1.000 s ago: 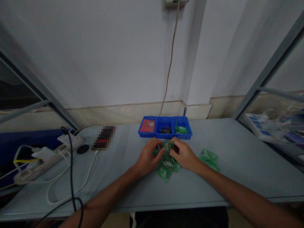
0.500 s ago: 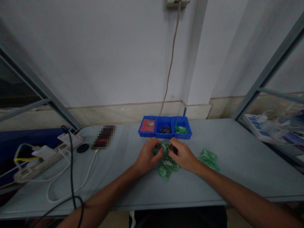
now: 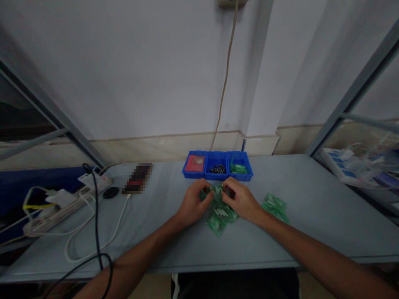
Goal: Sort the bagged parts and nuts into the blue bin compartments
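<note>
My left hand (image 3: 193, 203) and my right hand (image 3: 240, 200) meet over a heap of small green packets (image 3: 220, 216) on the grey table (image 3: 174, 245). Both hands pinch one green packet (image 3: 217, 189) between their fingertips, just above the heap. Three joined blue bins (image 3: 217, 165) stand right behind the hands: the left one holds something red, the middle one small dark parts, the right one green pieces. A second green packet pile (image 3: 274, 207) lies to the right of my right wrist.
At the left lie a white power strip (image 3: 65, 199), white and black cables (image 3: 96, 232), a round black object (image 3: 110, 192) and a blurred dark item (image 3: 137, 178). A cord (image 3: 226, 83) runs down the wall. Grey frame bars slant at both sides; cluttered shelf at far right (image 3: 358, 166).
Both hands have drawn a little closer together and lifted slightly over the green heap, fingertips now pinching a packet. The view shifted a little; nothing else on the table moved.
</note>
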The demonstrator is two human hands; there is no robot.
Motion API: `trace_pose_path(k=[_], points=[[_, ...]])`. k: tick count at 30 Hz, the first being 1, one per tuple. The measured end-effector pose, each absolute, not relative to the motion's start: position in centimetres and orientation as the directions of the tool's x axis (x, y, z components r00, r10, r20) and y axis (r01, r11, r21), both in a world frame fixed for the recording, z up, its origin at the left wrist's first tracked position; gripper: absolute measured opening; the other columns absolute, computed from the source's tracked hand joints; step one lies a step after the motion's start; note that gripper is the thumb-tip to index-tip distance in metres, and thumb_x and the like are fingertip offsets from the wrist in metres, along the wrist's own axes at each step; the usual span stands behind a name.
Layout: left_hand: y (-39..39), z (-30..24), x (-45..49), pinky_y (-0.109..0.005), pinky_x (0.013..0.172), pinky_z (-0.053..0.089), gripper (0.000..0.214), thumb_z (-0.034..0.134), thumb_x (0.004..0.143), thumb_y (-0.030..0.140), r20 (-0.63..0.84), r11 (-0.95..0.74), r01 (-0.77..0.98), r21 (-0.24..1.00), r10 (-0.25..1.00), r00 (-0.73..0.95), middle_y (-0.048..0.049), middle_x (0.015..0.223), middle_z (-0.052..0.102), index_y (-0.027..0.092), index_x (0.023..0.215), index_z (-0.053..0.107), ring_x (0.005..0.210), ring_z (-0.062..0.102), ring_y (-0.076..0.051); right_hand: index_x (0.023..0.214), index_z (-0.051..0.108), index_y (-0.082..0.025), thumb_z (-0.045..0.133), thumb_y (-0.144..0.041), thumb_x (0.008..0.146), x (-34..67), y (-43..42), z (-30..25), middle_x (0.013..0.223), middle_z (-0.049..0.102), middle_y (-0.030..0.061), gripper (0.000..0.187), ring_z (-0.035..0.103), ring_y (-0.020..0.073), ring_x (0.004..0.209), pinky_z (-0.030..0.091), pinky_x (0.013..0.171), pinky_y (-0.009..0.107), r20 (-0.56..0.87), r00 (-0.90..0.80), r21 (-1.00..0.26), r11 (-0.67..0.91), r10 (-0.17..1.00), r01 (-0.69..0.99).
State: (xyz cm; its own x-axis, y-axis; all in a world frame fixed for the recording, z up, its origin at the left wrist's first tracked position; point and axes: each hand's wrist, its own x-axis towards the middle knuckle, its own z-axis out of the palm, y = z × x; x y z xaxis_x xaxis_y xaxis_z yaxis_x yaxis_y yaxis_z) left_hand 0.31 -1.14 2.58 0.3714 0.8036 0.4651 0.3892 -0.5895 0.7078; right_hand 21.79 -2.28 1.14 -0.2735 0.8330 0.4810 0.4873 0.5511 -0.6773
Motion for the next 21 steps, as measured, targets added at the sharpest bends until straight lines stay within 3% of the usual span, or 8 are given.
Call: trace_pose_path(k=[21], points=[[-0.4, 1.85, 0.1, -0.03, 0.075, 0.04, 0.026, 0.061, 0.104, 0.034, 0.445, -0.584, 0.288, 0.759, 0.789, 0.424, 0.0011, 0.083, 0.053, 0.021, 0.084, 0.052, 0.079, 0.05, -0.017, 0.094, 0.059, -0.023, 0.064, -0.022, 0.1, 22.21, -1.74, 0.45, 0.087, 0.058, -0.0007, 0.008, 0.057, 0.019, 0.079, 0.042, 0.073, 0.03, 0.485, -0.276, -0.711, 0.558, 0.83, 0.429]])
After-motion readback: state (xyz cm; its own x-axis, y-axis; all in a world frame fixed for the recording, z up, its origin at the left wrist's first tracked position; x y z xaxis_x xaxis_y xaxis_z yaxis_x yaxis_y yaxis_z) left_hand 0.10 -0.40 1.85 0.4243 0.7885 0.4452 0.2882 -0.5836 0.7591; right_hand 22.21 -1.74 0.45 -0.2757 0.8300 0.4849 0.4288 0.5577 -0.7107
